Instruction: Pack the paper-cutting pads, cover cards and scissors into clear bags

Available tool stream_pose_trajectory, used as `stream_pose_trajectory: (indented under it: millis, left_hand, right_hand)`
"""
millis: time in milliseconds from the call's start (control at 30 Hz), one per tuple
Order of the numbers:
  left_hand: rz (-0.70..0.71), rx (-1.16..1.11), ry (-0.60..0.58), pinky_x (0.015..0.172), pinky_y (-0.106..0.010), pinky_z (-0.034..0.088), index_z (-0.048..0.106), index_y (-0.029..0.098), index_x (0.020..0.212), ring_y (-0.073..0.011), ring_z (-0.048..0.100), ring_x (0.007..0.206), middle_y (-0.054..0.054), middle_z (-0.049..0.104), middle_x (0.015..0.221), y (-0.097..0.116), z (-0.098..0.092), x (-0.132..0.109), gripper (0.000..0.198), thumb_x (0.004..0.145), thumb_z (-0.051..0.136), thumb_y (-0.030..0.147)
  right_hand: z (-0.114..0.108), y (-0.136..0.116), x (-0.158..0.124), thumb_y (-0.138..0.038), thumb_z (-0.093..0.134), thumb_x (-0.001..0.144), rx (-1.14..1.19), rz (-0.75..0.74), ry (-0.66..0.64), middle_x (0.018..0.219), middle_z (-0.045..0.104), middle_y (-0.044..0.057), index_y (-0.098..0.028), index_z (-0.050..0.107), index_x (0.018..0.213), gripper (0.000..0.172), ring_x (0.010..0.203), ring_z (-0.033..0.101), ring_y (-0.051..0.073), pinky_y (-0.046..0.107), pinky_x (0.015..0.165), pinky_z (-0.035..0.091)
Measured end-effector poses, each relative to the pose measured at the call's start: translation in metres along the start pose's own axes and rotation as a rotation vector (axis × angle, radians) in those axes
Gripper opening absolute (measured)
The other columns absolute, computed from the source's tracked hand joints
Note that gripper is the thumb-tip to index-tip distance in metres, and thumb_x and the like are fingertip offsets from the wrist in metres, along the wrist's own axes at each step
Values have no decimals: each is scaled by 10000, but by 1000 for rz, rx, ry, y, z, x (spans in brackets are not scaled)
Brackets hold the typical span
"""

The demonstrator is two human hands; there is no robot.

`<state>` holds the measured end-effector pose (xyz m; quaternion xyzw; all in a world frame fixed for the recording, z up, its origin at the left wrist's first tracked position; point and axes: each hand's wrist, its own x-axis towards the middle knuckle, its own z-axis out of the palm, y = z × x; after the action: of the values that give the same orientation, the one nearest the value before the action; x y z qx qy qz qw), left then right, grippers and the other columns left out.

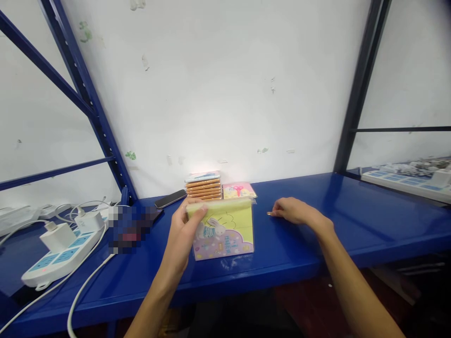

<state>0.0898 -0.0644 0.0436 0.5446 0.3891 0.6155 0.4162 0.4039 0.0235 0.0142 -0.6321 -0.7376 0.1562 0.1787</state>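
Note:
My left hand is closed on a flat packet, thumb on its front and fingers behind. The packet has a yellow upper part and a purple lower part with a rabbit picture, and seems to be in clear plastic. It is held up, facing me, over the front of the blue table. To its right, my right hand rests low at the tabletop with its fingers curled together. A tiny shiny speck shows at its fingertips, too small to name. Behind the packet stand a stack of orange-edged packets and a pink packet.
A dark phone lies left of the stack. Farther left on the blue table are a partly blurred dark device, a white power strip with plugged chargers, and loose white cables. Blue rack posts and a white wall stand behind.

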Motion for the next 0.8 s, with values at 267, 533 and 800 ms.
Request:
stream_pose_trajectory:
  millis: [267, 533, 800]
  left_hand:
    - [-8, 40, 8, 741, -253, 458, 642, 221, 956, -188, 623, 857, 11, 657, 901, 4, -1, -3, 209, 843, 739, 368]
    - [3, 66, 47, 722, -253, 476, 624, 245, 1039, -188, 635, 859, 10, 666, 951, 4, 1, -1, 273, 855, 739, 411]
    - [-20, 80, 60, 711, -254, 479, 619, 243, 1033, -188, 641, 856, 1, 677, 965, 8, 3, -4, 308, 846, 742, 455]
  right_hand:
    - [-20, -41, -26, -568, 424, 1038, 194, -108, 333, 725, 709, -3, -253, 605, 986, 367, 594, 636, 164, 288, 608, 460]
    - [-45, -85, -96, -539, 655, 946, 564, -447, 64, 769, 689, 5, -299, 759, 1144, 328, 639, 603, 158, 270, 554, 478]
    - [-19, -101, -92, -423, 752, 898, 353, -480, 204, 963, 795, 3, -360, 796, 1128, 243, 812, 703, 217, 339, 723, 540]
